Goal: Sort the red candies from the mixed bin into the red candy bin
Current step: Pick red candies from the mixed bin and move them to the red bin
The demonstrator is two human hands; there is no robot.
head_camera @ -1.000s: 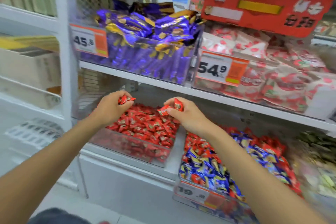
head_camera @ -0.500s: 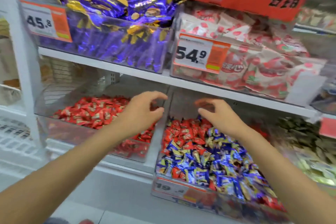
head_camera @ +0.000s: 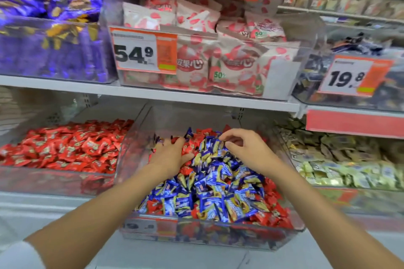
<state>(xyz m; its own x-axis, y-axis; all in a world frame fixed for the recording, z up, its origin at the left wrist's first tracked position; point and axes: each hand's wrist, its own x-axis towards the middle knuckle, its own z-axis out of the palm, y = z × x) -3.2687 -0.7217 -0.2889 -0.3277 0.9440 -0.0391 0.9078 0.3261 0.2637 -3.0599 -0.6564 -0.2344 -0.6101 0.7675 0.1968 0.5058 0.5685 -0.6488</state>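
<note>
Looking down from a head-worn camera at shop shelves. In the middle, near the viewer, sits a clear plastic mixed bin (head_camera: 218, 239). It is heaped with small blue-and-gold foil-wrapped candies (head_camera: 209, 192) and small red foil-wrapped candies (head_camera: 270, 214). The red candies lie mostly along the near right edge and at the far left of the heap. Just to the left is the clear plastic red candy bin (head_camera: 43, 181), which holds only red wrappers.

Both bare hands are in the mixed bin. The left hand (head_camera: 172, 156) lies palm down at the far left, fingers stretched out and spread, tips sunk among red wrappers. It grips nothing that can be seen. The right hand (head_camera: 247, 152) hovers over the far middle with its fingers curled, thumb and forefinger drawn close above blue wrappers. Whether they pinch a candy cannot be told.

The risks, as a judgement: the two colours are tightly mingled, so a broad scoop by the left hand would likely carry blue pieces across. The right hand is poised over blue, so a hurried pinch could take the wrong colour. The wrappers look slick and the heap rises close to the near rim. Loose pieces could slide over the front wall, or drop at the seam between the bins on the way left.
</note>
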